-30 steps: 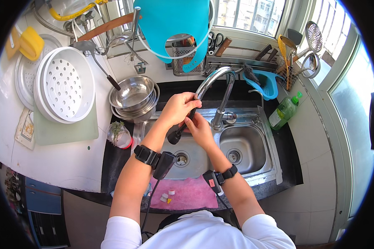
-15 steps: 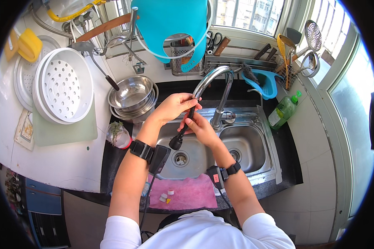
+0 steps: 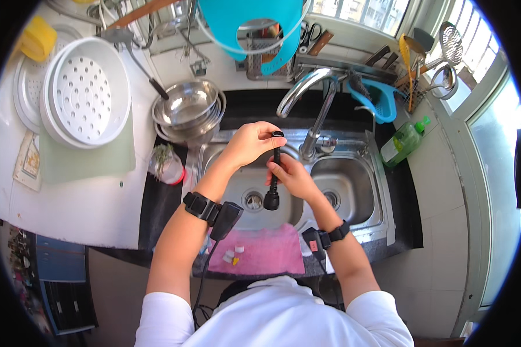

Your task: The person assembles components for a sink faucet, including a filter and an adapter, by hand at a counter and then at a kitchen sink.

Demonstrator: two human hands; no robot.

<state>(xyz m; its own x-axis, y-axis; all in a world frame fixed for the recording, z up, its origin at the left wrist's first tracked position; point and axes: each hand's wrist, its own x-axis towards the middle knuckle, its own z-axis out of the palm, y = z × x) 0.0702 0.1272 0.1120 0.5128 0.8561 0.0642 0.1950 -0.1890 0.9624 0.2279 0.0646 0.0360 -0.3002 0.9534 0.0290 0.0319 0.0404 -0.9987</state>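
Black flexible faucet extension (image 3: pixel 276 157) held two-handed over the left bowl (image 3: pixel 243 180) of a stainless-steel sink (image 3: pixel 383 211).
Pinched near the upper end by the left hand (image 3: pixel 255 143), grasped midway along by the right hand (image 3: pixel 293 176); pointed nozzle-down, with upper end just below, yet apart from, the spout of the chrome gooseneck faucet (image 3: pixel 324 107).

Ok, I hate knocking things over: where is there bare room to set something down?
The white counter is bare between green board and front edge; so is the pink cloth right of small pieces. It's crowded over the left basin, with left hand, right hand and black tube, and around the steel bowls.
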